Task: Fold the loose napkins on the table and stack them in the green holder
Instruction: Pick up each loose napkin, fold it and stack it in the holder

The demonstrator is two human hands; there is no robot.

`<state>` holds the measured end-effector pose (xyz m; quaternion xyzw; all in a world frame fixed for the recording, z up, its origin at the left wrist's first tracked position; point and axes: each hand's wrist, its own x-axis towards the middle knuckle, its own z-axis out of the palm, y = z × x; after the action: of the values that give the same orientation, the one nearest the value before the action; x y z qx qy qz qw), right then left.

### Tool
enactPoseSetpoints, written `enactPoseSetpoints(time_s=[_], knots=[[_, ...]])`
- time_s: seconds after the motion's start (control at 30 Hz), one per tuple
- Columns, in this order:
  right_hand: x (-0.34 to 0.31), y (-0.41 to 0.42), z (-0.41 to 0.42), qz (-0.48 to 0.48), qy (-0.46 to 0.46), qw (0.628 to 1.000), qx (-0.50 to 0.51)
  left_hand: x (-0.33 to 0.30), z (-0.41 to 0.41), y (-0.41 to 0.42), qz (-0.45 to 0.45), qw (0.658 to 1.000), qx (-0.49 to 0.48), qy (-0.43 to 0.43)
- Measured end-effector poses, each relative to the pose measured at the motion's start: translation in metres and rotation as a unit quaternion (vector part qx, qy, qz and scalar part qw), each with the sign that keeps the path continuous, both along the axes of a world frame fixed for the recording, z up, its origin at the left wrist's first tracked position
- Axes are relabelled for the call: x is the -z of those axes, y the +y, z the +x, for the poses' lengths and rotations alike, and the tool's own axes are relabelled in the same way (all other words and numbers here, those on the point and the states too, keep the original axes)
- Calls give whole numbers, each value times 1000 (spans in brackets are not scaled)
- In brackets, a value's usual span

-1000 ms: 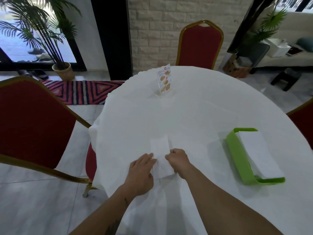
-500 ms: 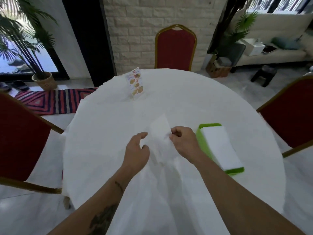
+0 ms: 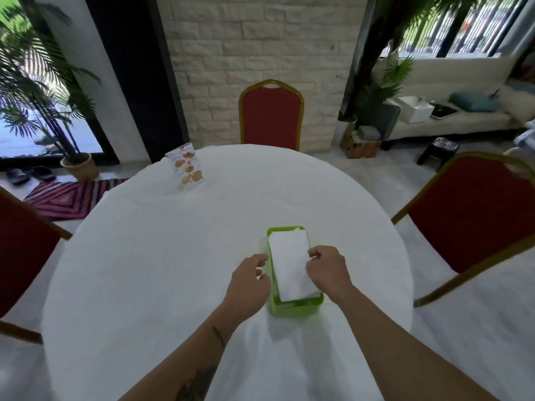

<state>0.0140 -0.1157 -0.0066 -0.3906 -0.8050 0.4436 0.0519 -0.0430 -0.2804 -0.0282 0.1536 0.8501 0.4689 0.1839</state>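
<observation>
Round white-clothed table [image 3: 144, 270] with green holder [image 3: 295, 306] and menu card [image 3: 187, 169].

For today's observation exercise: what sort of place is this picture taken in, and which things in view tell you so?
Probably a restaurant or banquet dining room. A round table under a white cloth is ringed by red chairs with gold frames, a menu card stands on it, and a green holder holds folded napkins.

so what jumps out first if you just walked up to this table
The bright green holder near the table's front edge stands out, with a folded white napkin lying on the stack inside it. The left hand and the right hand flank it, fingers curled. A small menu card stands at the far left of the white table.
</observation>
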Motion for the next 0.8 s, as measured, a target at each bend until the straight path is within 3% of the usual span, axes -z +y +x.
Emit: enactPoseSetpoints(time_s=[0.37, 0.47, 0.6, 0.7, 0.8], knots=[[14, 10, -4, -33, -4, 999, 17, 5, 6, 8, -15, 998, -14, 64], [16, 4, 0, 96, -37, 994, -42, 10, 1, 13, -40, 994, 28, 101], [22, -2, 6, 292, -70, 939, -169, 11, -3, 26, -106, 972, 126, 168], [36, -5, 13, 343, -118, 900, -240, 12, -7, 26, -213, 941, 193, 181], [38, -6, 18, 338, -133, 895, -259, 13, -11, 22, -293, 898, 256, 206]])
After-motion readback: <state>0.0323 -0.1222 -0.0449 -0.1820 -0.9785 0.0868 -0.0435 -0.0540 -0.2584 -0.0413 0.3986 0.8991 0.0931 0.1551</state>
